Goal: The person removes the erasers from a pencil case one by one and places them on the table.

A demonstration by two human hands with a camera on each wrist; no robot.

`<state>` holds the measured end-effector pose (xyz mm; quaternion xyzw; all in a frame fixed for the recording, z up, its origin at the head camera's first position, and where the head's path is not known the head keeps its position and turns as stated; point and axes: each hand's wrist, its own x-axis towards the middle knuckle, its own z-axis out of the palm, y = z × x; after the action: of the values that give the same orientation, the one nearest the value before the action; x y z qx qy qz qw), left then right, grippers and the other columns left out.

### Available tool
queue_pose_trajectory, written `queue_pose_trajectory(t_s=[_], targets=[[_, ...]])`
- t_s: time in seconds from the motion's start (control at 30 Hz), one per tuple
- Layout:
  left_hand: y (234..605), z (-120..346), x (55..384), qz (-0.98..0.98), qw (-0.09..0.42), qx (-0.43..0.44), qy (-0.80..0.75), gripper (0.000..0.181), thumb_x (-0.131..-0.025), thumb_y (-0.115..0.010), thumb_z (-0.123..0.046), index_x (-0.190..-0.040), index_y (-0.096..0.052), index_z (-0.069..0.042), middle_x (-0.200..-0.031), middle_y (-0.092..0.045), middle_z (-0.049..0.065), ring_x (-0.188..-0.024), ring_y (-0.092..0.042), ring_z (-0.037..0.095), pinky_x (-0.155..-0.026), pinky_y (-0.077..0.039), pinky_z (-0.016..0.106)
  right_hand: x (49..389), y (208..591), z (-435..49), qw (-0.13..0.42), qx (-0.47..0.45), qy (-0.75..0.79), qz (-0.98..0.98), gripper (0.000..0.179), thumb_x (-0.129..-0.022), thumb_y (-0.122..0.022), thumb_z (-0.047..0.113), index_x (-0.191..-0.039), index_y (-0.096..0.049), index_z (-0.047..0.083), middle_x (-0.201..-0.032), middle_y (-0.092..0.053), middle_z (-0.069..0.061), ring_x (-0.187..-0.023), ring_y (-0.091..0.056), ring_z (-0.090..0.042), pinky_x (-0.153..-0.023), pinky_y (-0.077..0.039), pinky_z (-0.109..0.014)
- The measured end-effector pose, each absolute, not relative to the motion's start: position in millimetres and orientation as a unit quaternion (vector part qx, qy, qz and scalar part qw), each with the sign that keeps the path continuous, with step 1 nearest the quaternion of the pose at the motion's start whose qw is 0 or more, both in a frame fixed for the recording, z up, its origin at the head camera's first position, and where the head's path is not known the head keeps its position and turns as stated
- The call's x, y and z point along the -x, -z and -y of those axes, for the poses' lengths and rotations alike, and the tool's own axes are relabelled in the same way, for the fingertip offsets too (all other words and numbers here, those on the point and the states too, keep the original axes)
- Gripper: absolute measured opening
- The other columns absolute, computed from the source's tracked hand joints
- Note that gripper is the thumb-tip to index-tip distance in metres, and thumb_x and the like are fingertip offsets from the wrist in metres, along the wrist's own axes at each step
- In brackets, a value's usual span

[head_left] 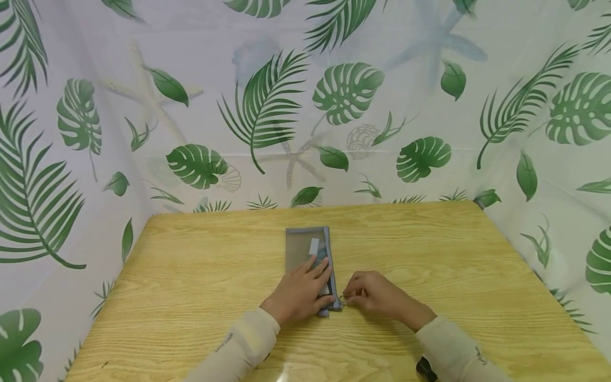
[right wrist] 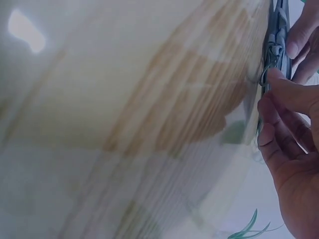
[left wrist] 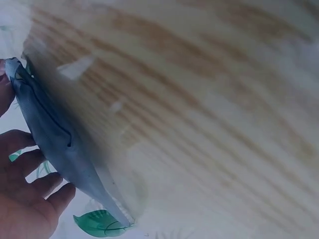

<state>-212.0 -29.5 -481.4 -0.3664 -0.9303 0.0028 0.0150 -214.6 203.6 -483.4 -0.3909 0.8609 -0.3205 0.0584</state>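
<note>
Pouch (head_left: 299, 249) on a wood-grain table (head_left: 200, 276), head and wrist views. The pouch, with a blue-grey border and a pale label (head_left: 314, 246), lies flat near the middle of the table, its long side running away from the person. The left hand (head_left: 302, 291) rests across its nearer half, fingers spread and touching the surface; this grip is released, pressing rather than clasping. The right hand (head_left: 379, 294) is just beside the pouch's near right corner. Its grip is closed, thumb and forefinger pinching a small ring (right wrist: 262, 74) at that corner. Both forearms wear pale sleeves (head_left: 248, 337); a dark object (head_left: 426, 369), too little of it visible to identify, shows beside the right sleeve. Behind the table hangs a white sheet (head_left: 286, 185) printed with green leaves, starfish and shells.
</note>
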Motion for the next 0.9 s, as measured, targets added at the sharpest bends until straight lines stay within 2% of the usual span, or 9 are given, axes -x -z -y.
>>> queue_pose_trajectory(t_s=[0.23,0.47,0.9], targets=[[477.5,29.2,212.4,0.935,-0.001,0.354,0.006,0.071,-0.098,-0.034,-0.056,-0.149,-0.028,-0.008,-0.155,-0.021,0.012,-0.142,-0.018,0.030,-0.112,-0.022,0.042,213.6,483.1,-201.4,0.071,0.399,0.297,-0.865,0.010,-0.084,-0.070,0.001,-0.090,-0.074,0.007,-0.089,-0.066,-0.003,-0.080,-0.062,-0.012,-0.067,-0.053,-0.024],[478.8,29.0,214.4,0.938,-0.033,0.343,0.015,0.073,-0.097,-0.033,-0.057,-0.151,-0.023,-0.008,-0.156,-0.017,0.010,-0.143,-0.015,0.028,-0.113,-0.020,0.041,212.8,484.4,-199.6,0.072,0.393,0.286,-0.871,0.008,-0.085,-0.069,0.004,-0.086,-0.073,0.011,-0.089,-0.063,0.001,-0.080,-0.060,-0.008,-0.069,-0.052,-0.022],[480.6,28.4,215.7,0.935,-0.043,0.350,0.023,0.073,-0.098,-0.034,-0.054,-0.152,-0.018,-0.007,-0.157,-0.013,0.010,-0.143,-0.012,0.025,-0.114,-0.017,0.040,208.3,480.2,-198.5,0.062,0.364,0.314,-0.874,0.005,-0.087,-0.069,0.009,-0.089,-0.073,0.009,-0.086,-0.067,-0.001,-0.074,-0.057,-0.001,-0.064,-0.050,-0.020]])
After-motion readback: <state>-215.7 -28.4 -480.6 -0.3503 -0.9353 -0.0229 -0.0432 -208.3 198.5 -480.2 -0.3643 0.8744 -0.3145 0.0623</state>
